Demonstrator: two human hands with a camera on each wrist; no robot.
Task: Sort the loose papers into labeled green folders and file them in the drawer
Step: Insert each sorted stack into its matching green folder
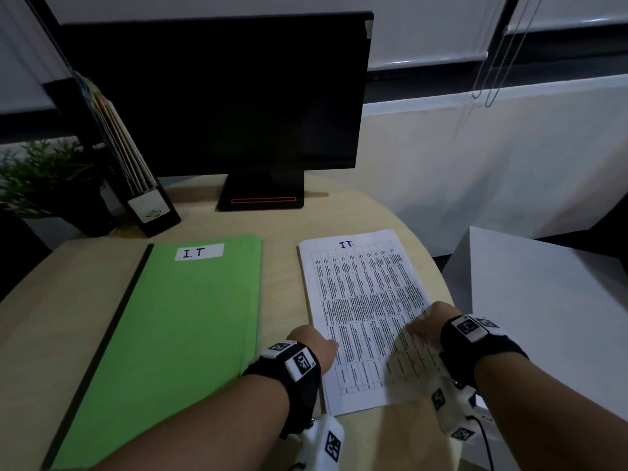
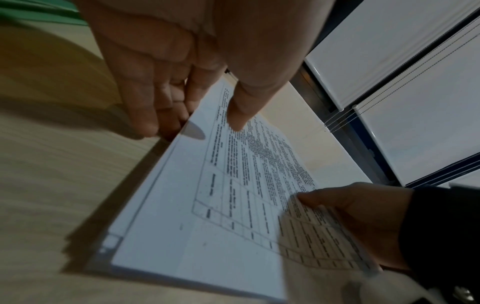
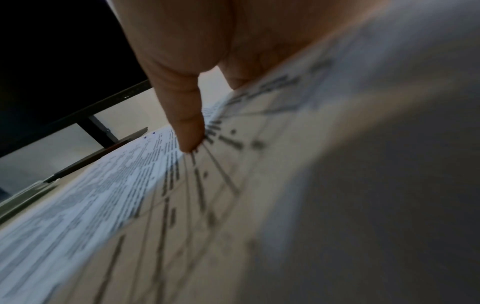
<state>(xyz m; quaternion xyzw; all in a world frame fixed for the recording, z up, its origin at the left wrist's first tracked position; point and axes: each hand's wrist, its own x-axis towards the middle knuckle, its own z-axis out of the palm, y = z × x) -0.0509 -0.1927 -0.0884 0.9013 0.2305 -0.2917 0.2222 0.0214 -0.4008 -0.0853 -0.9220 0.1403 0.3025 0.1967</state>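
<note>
A green folder [image 1: 176,334] labelled "I.T" lies closed on the left of the round wooden table [image 1: 278,273]. To its right lies a stack of printed papers [image 1: 363,307] marked "I.T" at the top. My left hand [image 1: 312,345] is at the stack's left edge; in the left wrist view its thumb [image 2: 236,121] lies on the top sheet and its fingers [image 2: 155,121] sit against the edge, pinching it. My right hand [image 1: 431,321] holds the stack's near right corner [image 2: 319,232], bent up off the table, thumb [image 3: 189,131] on top and fingers hidden beneath.
A dark monitor [image 1: 217,96] stands at the back of the table. A black file holder [image 1: 149,202] with folders and a potted plant [image 1: 44,178] are at the back left. A white cabinet [image 1: 543,300] stands close on the right, blind cords [image 1: 492,62] hanging above it.
</note>
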